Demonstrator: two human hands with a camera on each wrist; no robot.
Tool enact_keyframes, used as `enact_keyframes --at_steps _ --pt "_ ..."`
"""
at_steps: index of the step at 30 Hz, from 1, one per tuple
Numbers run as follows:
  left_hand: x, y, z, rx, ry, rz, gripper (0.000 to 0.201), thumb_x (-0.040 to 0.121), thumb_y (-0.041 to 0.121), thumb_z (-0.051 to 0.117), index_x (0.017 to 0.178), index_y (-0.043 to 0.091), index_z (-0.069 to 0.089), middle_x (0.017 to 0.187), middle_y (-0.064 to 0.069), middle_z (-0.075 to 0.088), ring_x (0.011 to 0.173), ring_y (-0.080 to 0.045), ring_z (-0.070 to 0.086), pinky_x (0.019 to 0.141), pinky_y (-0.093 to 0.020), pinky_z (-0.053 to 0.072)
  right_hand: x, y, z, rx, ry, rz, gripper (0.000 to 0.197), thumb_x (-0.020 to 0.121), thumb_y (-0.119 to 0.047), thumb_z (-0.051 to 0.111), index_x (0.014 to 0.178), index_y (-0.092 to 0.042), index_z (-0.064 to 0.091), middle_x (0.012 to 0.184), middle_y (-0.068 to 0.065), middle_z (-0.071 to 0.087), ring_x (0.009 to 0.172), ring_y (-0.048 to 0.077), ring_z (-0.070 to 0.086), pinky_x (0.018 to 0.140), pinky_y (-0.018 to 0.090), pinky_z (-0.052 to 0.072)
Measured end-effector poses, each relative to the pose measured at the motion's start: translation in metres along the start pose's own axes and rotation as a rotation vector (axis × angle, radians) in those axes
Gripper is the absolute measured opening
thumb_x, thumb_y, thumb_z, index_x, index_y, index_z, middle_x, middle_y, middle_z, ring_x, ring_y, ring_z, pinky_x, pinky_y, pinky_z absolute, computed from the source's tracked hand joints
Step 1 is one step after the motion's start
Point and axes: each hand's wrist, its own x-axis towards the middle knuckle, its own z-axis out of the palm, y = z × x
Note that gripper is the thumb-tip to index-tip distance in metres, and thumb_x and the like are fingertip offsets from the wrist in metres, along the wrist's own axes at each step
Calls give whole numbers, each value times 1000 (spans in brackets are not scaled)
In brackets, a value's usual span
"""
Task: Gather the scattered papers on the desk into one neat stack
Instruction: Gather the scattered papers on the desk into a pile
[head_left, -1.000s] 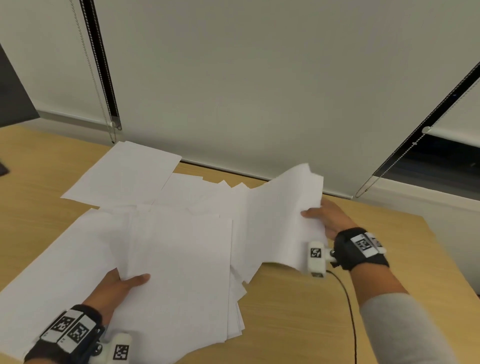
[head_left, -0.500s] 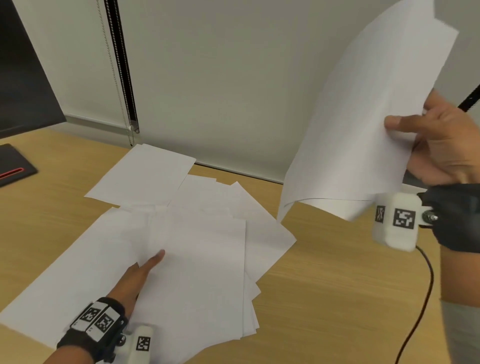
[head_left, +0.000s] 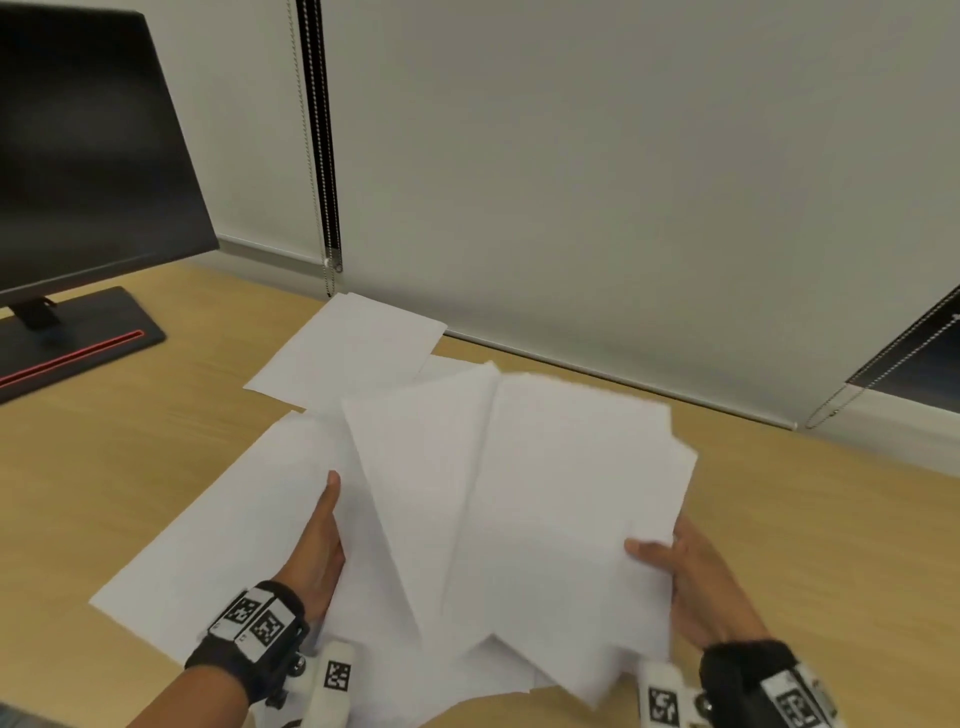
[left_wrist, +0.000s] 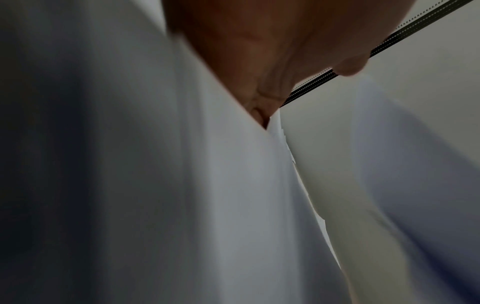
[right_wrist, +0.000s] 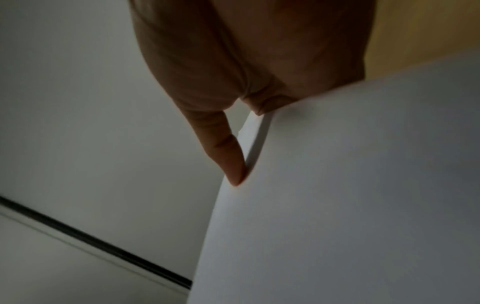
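Head view: papers lying fanned, overlapping on tabletop. My right hand pinching bundle's right edge, thumb on top. My left hand lying with fingers straight along pile's left side, grasping nothing. One sheet sitting further back near blind. Monitor standing far left.

My left hand reaches forward at the near left, fingers straight and close together, laid flat, thumb hidden from the head view. The left forearm is bare, with a dark band carrying black-and-white markers round the wrist. My right hand sits at the near right, thumb on top pointing left, the other fingers tucked underneath and out of sight, so it pinches what lies between them. Its wrist wears the same marked band.
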Motion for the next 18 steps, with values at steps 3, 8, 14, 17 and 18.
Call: enact_keyframes --at_steps 3,8,14,17,18 --pt "2 -2 0 34 9 52 86 63 71 71 134 26 54 130 -1 65 123 -22 58 112 -47 35 11 45 -6 -85 99 126 59 63 2 78 117 -9 56 121 20 65 102 38 65 87 49 52" --pt "10 -11 2 277 111 118 103 37 63 88 124 16 60 116 -6 71 107 -27 67 101 -49 48 39 51 14 -505 239 95 77 76 -21 77 141 -14 37 134 5 54 113 23 56 93 37 48" --pt "10 -13 6 393 133 115 92 46 57 85 122 11 60 113 -6 71 104 -28 66 99 -49 48 67 53 82 -600 126 41 81 79 -30 73 145 -18 28 139 2 51 115 17 52 97 28 42" --pt "7 -15 1 351 126 111 90 43 52 86 119 12 62 111 -7 72 103 -29 67 97 -50 50 74 57 104 -1115 149 67 92 74 -63 60 148 -23 23 144 3 41 133 26 38 108 44 33" --pt "6 -16 0 328 120 118 91 42 49 87 121 11 61 112 -9 72 103 -29 67 97 -51 50 75 55 106 -1286 199 85 94 73 -71 54 148 -22 23 144 5 37 135 28 32 106 48 29"
